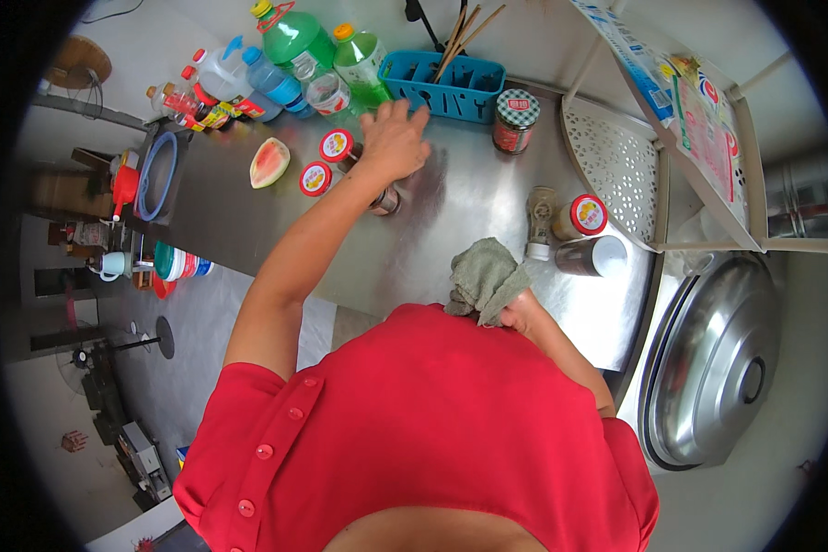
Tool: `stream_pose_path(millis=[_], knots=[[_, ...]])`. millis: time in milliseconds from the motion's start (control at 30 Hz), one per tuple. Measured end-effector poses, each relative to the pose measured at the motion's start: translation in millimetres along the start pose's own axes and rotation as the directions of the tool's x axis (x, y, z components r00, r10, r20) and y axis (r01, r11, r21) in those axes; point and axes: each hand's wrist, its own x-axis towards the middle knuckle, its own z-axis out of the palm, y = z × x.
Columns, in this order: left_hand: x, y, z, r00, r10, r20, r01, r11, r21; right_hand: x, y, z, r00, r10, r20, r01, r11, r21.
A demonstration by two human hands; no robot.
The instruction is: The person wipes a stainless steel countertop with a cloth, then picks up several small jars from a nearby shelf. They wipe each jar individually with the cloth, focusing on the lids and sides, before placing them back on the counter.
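Observation:
My left hand point(395, 141) reaches over the stainless steel counter point(428, 228), fingers apart, with nothing seen in it. Beside its wrist stand two red-lidded jars point(336, 145). A third jar point(386, 201) shows partly from under my forearm. Just beyond my fingertips is a blue plastic utensil basket point(448, 103). Close to my body, my right hand point(519, 312) grips a grey-green cloth point(486, 279), which hides most of its fingers. To the right of the cloth are a shaker bottle point(541, 217) lying down, a red-lidded jar point(586, 215) and a white-capped container point(590, 256).
Several bottles point(297, 45) line the wall behind a cut watermelon piece point(270, 163). A jar with a checked lid point(517, 121) stands right of the basket. A perforated corner rack point(610, 165) occupies the right corner, near a large domed metal lid point(717, 366).

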Motion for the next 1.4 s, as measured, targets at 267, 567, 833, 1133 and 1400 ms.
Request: stream_pose_path(millis=[267,567,833,1133,1400], knots=[[80,80,-18,0.931,0.36,-0.059,-0.365,0.915,-0.173,-5,2,-6,0.999,-0.037,-0.003,0.037,0.999,0.036],[71,102,-8,0.936,0.314,0.156,-0.266,0.926,-0.27,-7,5,-19,0.995,-0.093,0.04,0.088,0.988,0.126],[-17,72,4,0.996,0.035,0.078,0.02,0.789,-0.614,-24,-19,21,0.963,-0.149,0.223,0.123,0.984,0.129],[-110,75,-37,0.961,-0.242,-0.135,0.027,0.565,-0.824,-10,-13,15,0.608,-0.433,0.665,0.422,-0.533,-0.733],[-132,79,-95,0.919,-0.219,-0.328,-0.15,0.574,-0.805,-19,-46,103,0.496,-0.439,0.749,0.492,-0.569,-0.659]])
